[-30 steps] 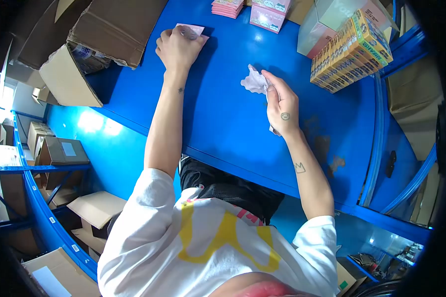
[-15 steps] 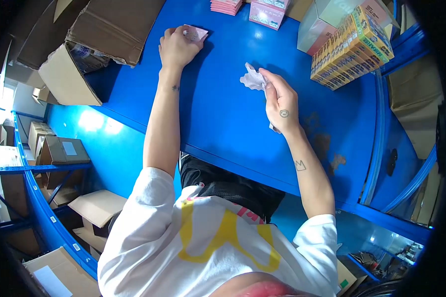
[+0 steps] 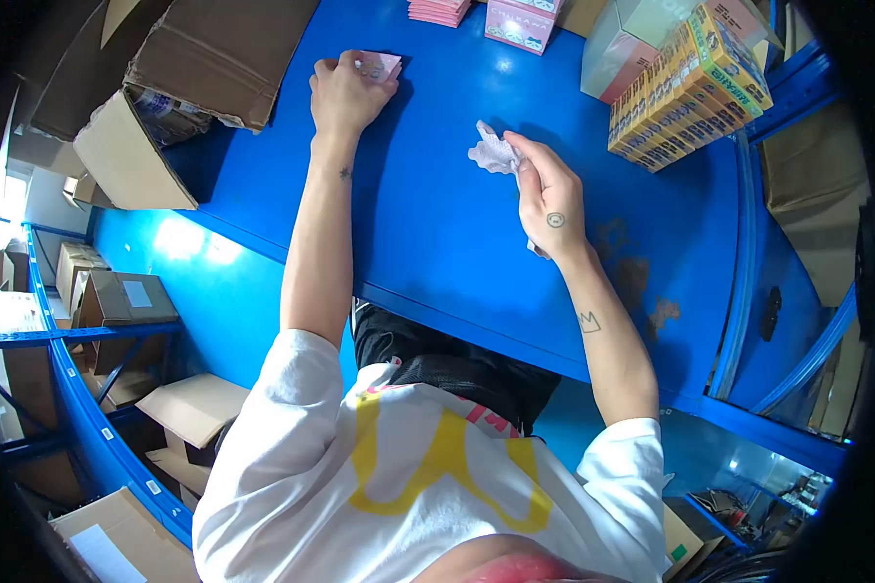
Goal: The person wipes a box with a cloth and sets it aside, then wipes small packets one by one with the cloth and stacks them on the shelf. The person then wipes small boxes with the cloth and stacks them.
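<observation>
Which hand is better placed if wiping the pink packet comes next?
Likely the right hand: it holds the crumpled sheet, part sticking out free, while the left hand holds the packet.

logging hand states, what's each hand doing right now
Left hand: closed on a pink printed packet.
Right hand: closed on a crumpled pale cloth or tissue.

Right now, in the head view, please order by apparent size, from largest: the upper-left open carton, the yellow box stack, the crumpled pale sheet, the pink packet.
1. Open carton
2. Yellow box stack
3. Crumpled pale sheet and pink packet, unranked: the right hand and left hand partly hide them, respectively.
</observation>
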A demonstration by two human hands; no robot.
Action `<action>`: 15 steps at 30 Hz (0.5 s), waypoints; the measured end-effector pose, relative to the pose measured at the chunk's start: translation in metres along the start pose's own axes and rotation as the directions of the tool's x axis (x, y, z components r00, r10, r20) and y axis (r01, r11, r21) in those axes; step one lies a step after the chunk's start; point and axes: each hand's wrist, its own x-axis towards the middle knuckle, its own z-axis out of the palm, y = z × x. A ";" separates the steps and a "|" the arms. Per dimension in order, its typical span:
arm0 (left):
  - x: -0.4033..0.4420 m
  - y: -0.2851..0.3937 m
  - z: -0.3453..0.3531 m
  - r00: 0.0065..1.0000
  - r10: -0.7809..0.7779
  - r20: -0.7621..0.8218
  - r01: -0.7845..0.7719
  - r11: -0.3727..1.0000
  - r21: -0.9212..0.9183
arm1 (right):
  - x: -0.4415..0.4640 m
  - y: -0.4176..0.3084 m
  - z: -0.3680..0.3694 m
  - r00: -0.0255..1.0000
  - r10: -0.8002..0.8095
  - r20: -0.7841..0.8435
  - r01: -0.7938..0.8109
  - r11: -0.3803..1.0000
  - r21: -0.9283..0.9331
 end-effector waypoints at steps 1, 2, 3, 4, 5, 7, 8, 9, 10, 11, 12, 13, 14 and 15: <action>-0.001 0.001 -0.002 1.000 0.008 0.003 -0.008 1.000 0.016 | 0.000 0.000 0.000 1.000 0.000 -0.001 0.000 1.000 0.001; -0.002 0.002 -0.003 1.000 0.016 0.005 -0.016 0.999 0.032 | 0.000 0.000 0.000 1.000 -0.001 -0.001 0.001 1.000 0.002; -0.003 0.003 -0.004 1.000 0.022 0.007 -0.022 0.999 0.047 | 0.000 0.000 0.000 1.000 -0.003 -0.001 0.003 1.000 0.004; -0.004 0.003 -0.004 1.000 0.021 0.006 -0.022 0.999 0.047 | 0.000 0.000 0.001 1.000 -0.003 0.000 0.003 1.000 0.004; -0.004 0.002 -0.004 1.000 0.022 -0.003 -0.022 0.998 0.067 | 0.000 0.000 0.001 1.000 -0.008 -0.002 0.008 1.000 0.007; -0.005 0.002 -0.003 0.999 0.026 -0.020 -0.023 0.994 0.106 | 0.000 0.001 0.001 1.000 -0.017 -0.006 0.017 1.000 0.013; -0.005 0.002 -0.002 0.999 0.028 -0.028 -0.025 0.992 0.126 | 0.000 0.001 0.001 1.000 -0.020 -0.009 0.020 1.000 0.015; -0.005 0.001 -0.001 0.999 0.029 -0.027 -0.026 0.992 0.126 | 0.000 0.001 0.001 1.000 -0.020 -0.009 0.020 1.000 0.015; -0.003 -0.003 0.002 1.000 0.015 -0.011 -0.013 0.993 0.120 | 0.000 0.001 0.001 1.000 -0.018 -0.008 0.018 1.000 0.012; -0.002 -0.006 0.003 1.000 0.001 0.006 -0.001 0.994 0.114 | 0.001 0.000 0.001 1.000 -0.016 -0.007 0.016 1.000 0.009; 0.000 -0.008 0.005 1.000 -0.014 0.023 0.011 0.994 0.109 | 0.001 0.000 0.001 1.000 -0.014 -0.006 0.014 1.000 0.007; 0.001 -0.011 0.007 0.999 -0.029 0.039 0.025 0.994 0.104 | 0.000 0.000 0.001 1.000 -0.012 -0.003 0.012 1.000 0.005; 0.001 -0.011 0.006 0.999 -0.030 0.039 0.025 0.994 0.105 | 0.000 0.000 0.001 1.000 -0.012 -0.003 0.012 1.000 0.007; 0.000 -0.011 0.004 0.998 -0.036 0.049 0.030 0.994 0.108 | 0.000 0.000 0.001 1.000 -0.014 -0.002 0.014 1.000 0.008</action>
